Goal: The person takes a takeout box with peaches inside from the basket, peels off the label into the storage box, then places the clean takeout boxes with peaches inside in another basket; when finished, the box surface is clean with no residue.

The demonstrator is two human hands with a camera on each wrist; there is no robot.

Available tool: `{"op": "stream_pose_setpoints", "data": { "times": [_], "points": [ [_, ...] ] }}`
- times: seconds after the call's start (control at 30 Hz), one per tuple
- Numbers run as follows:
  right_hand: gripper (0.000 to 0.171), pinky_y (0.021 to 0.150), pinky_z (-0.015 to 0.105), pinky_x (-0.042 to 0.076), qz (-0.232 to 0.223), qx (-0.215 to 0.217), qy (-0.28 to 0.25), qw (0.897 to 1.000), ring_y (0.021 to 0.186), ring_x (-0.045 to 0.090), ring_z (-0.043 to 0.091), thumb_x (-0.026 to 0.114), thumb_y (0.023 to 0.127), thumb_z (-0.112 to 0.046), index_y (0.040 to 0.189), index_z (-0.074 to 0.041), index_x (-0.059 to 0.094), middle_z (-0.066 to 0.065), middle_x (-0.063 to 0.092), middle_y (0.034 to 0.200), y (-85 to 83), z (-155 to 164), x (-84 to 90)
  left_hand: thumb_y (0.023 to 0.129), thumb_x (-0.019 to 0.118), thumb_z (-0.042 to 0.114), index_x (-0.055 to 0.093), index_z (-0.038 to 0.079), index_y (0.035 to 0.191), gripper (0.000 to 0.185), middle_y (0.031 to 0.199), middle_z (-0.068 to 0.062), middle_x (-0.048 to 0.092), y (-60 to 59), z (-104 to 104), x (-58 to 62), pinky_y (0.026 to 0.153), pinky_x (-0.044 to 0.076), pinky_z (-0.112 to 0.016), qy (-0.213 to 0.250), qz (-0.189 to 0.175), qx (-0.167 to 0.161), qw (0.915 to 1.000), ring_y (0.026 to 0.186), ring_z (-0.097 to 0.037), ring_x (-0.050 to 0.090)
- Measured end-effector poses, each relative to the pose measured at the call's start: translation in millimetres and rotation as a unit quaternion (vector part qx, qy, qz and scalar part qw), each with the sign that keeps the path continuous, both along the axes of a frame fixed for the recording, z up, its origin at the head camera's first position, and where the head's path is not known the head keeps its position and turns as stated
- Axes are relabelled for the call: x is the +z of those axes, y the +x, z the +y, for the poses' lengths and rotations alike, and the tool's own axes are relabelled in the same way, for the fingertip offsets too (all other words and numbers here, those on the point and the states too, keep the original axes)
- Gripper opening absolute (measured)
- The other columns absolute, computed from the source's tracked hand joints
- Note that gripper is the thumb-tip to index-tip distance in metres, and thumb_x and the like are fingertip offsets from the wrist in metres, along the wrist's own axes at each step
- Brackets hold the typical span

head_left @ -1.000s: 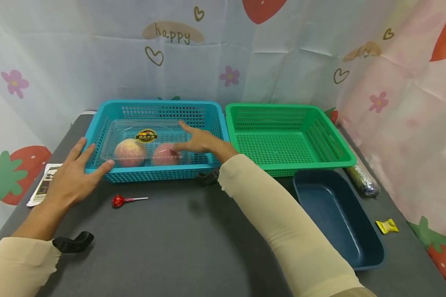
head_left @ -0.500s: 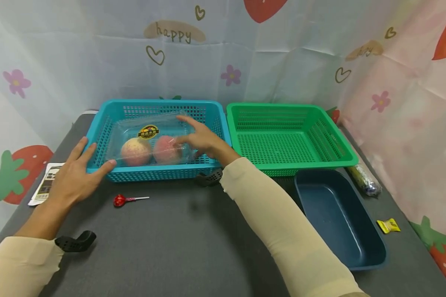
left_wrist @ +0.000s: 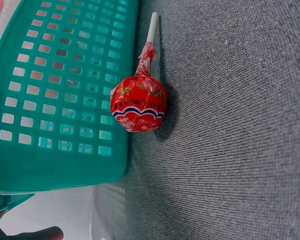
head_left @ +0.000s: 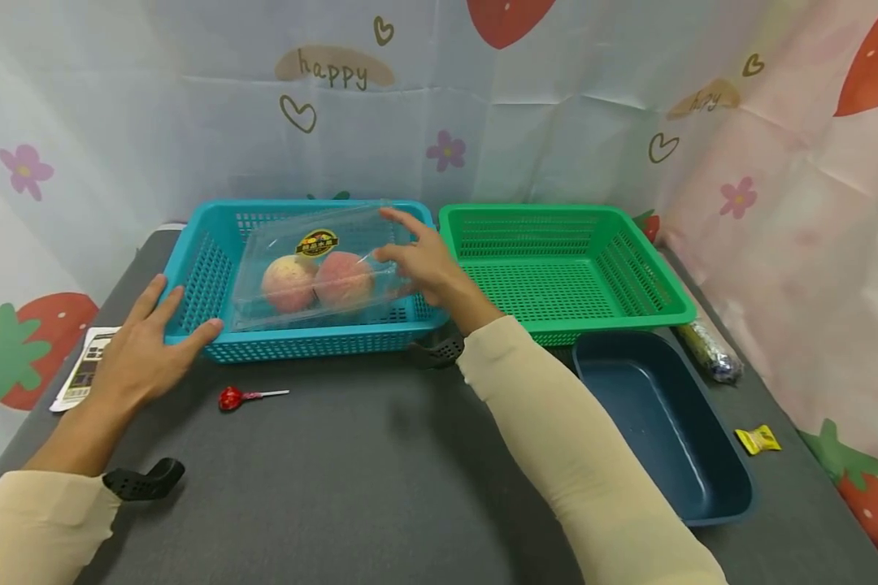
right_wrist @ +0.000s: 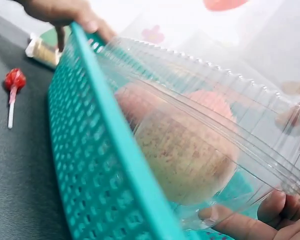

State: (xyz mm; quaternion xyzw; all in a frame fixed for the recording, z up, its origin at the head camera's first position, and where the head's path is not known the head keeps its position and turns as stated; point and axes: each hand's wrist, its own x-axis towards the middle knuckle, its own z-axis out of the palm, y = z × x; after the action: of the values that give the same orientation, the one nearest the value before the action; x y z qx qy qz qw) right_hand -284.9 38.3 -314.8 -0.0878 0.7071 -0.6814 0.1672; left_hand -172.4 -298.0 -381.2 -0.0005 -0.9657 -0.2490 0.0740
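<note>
A clear plastic box [head_left: 315, 272] with a yellow sticker holds two peaches [head_left: 344, 279]. It is tilted up inside the blue basket [head_left: 300, 345], its right side raised. My right hand [head_left: 402, 244] grips the box's right end, thumb on the lid. In the right wrist view its fingers [right_wrist: 240, 227] curl under the box [right_wrist: 205, 100]. My left hand [head_left: 168, 323] rests flat on the basket's front-left corner with fingers spread. In the left wrist view a red lollipop [left_wrist: 137, 102] lies against the basket wall [left_wrist: 65, 90].
An empty green basket [head_left: 563, 325] stands right of the blue one, with a dark blue tray [head_left: 702, 496] in front of it. The lollipop [head_left: 232, 397], a paper card [head_left: 80, 374], a yellow candy [head_left: 757, 439] and a wrapped roll [head_left: 710, 353] lie on the grey mat.
My right hand has lifted the box of peaches off the basket floor and moved it right, tilting it up. The left hand has stayed on the basket corner.
</note>
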Motion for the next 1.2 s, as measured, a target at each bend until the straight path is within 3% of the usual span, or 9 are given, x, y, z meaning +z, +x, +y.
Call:
{"op": "stream_pose_setpoints", "data": {
  "times": [0.1, 0.2, 0.33, 0.47, 0.6, 0.73, 0.97, 1.1, 1.2],
  "points": [
    [0.062, 0.065, 0.051, 0.056, 0.008, -0.007, -0.017, 1.000, 0.126, 0.039, 0.048, 0.066, 0.090, -0.008, 0.143, -0.034, 0.047, 0.007, 0.026, 0.153, 3.5, 10, 8.4, 0.096, 0.044, 0.056, 0.012, 0.002, 0.153, 0.085, 0.159, -0.019, -0.002, -0.3, 0, -0.3, 0.093, 0.020, -0.077, -0.003, -0.002, 0.002, 1.0000, 0.138, -0.051, 0.006],
    [0.061, 0.062, 0.048, 0.056, 0.022, -0.011, -0.028, 0.999, 0.098, 0.054, 0.034, 0.066, 0.090, -0.008, 0.141, -0.037, 0.049, 0.007, 0.037, 0.144, 7.7, 20, 16.5, 0.096, 0.044, 0.056, 0.013, 0.001, 0.153, 0.085, 0.159, -0.019, -0.002, -0.4, 0, -0.2, 0.093, 0.020, -0.077, -0.005, -0.001, 0.003, 1.0000, 0.138, -0.052, 0.006],
    [0.060, 0.056, 0.040, 0.049, 0.035, -0.020, -0.036, 0.999, 0.066, 0.038, 0.024, 0.064, 0.090, -0.007, 0.140, -0.036, 0.050, 0.012, 0.049, 0.119, 15.4, 34, 27.0, 0.096, 0.044, 0.055, 0.012, 0.001, 0.153, 0.084, 0.159, -0.019, -0.002, -0.1, 1, -1.5, 0.092, 0.021, -0.077, -0.003, -0.001, 0.000, 1.0000, 0.137, -0.052, 0.006],
    [0.057, 0.063, 0.041, 0.048, 0.038, -0.035, -0.048, 0.998, 0.070, 0.040, 0.025, 0.064, 0.089, -0.008, 0.137, -0.037, 0.053, 0.011, 0.052, 0.110, 25.8, 49, 38.0, 0.096, 0.044, 0.056, 0.012, 0.002, 0.153, 0.085, 0.159, -0.019, -0.002, -0.2, 2, -2.5, 0.091, 0.023, -0.077, -0.005, 0.000, 0.000, 1.0000, 0.137, -0.053, 0.007],
    [0.057, 0.075, 0.053, 0.052, 0.038, -0.040, -0.081, 0.995, 0.067, 0.041, 0.023, 0.062, 0.089, -0.005, 0.136, -0.036, 0.055, 0.009, 0.050, 0.094, 38.6, 62, 48.0, 0.096, 0.044, 0.056, 0.014, 0.000, 0.152, 0.085, 0.159, -0.020, 0.000, -0.4, 2, -1.9, 0.092, 0.023, -0.077, -0.008, 0.004, 0.005, 1.0000, 0.137, -0.053, 0.009],
    [0.059, 0.077, 0.058, 0.051, 0.047, -0.036, -0.103, 0.993, 0.062, 0.038, 0.020, 0.060, 0.089, -0.003, 0.140, -0.033, 0.052, 0.007, 0.042, 0.074, 52.5, 75, 54.6, 0.096, 0.044, 0.055, 0.015, -0.001, 0.152, 0.084, 0.158, -0.020, 0.000, -0.5, 1, -1.3, 0.093, 0.022, -0.076, -0.008, 0.007, 0.006, 0.9999, 0.136, -0.054, 0.010],
    [0.063, 0.075, 0.060, 0.051, 0.065, -0.043, -0.117, 0.990, 0.066, 0.042, 0.019, 0.058, 0.089, 0.000, 0.145, -0.028, 0.047, 0.006, 0.038, 0.067, 82.6, 99, 54.6, 0.096, 0.044, 0.055, 0.013, 0.000, 0.152, 0.085, 0.158, -0.020, -0.001, -0.8, 0, -1.8, 0.093, 0.021, -0.076, -0.005, 0.004, 0.004, 1.0000, 0.136, -0.055, 0.009],
    [0.063, 0.073, 0.052, 0.054, 0.083, -0.054, -0.100, 0.990, 0.068, 0.044, 0.018, 0.058, 0.090, -0.002, 0.146, -0.028, 0.045, 0.006, 0.041, 0.069, 102.7, 112, 49.0, 0.096, 0.044, 0.055, 0.012, 0.000, 0.152, 0.084, 0.159, -0.019, -0.003, -0.7, 0, -1.5, 0.095, 0.020, -0.076, -0.003, 0.001, 0.002, 1.0000, 0.136, -0.054, 0.007],
    [0.063, 0.068, 0.040, 0.051, 0.092, -0.059, -0.088, 0.990, 0.072, 0.046, 0.018, 0.057, 0.091, -0.003, 0.147, -0.029, 0.044, 0.007, 0.044, 0.078, 116.3, 121, 43.3, 0.096, 0.043, 0.055, 0.012, 0.000, 0.152, 0.084, 0.158, -0.020, -0.002, -0.4, 1, -0.9, 0.095, 0.020, -0.076, -0.005, 0.001, 0.004, 1.0000, 0.136, -0.055, 0.008]
  ]
}}
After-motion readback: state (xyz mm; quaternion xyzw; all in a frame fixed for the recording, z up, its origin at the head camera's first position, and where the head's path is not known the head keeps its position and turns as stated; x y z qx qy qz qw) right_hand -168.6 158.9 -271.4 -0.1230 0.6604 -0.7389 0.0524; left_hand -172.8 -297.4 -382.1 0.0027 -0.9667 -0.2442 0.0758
